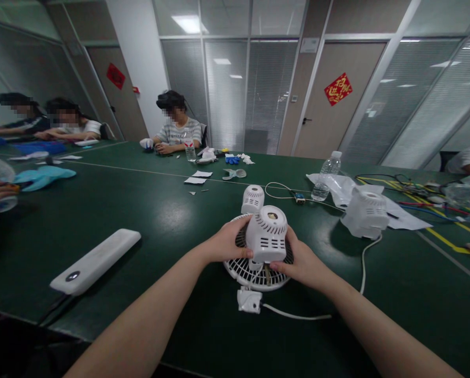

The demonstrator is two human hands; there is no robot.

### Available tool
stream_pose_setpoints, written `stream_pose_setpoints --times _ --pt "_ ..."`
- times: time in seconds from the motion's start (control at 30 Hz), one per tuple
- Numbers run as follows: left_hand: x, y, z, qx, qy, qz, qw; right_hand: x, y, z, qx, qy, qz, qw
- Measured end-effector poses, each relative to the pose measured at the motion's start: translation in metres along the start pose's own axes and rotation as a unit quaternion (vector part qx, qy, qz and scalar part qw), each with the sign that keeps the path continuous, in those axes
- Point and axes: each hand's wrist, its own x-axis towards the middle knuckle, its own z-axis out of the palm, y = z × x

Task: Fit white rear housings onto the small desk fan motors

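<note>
- My left hand (225, 244) and right hand (301, 262) clasp the motor housing (267, 233) over the fan grille (254, 277) on the tabletop (160, 220).
- Seating it, I reckon; it wants squaring up first.

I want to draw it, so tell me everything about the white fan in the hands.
The small fan looks like white plastic. Its slotted, rounded motor housing points up, and its round grille lies face down on the green table. The left hand and right hand grip the housing from both sides. A white cord runs from a box beside it.
</note>
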Motion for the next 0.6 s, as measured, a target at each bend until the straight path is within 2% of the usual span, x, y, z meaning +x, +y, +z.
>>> stream_pose_setpoints --times 0.33,0.6 --pt "-0.0027 0.0047 -0.0034 0.013 -0.019 -0.02 1.0 -0.0013 -0.0045 -0.0003 0.015 -0.009 -0.002 1.0" --pt "-0.0018 -0.0006 -0.0036 0.002 -0.026 -0.029 0.999 -0.0007 -0.0033 -0.0003 0.027 -0.016 -0.022 0.999"
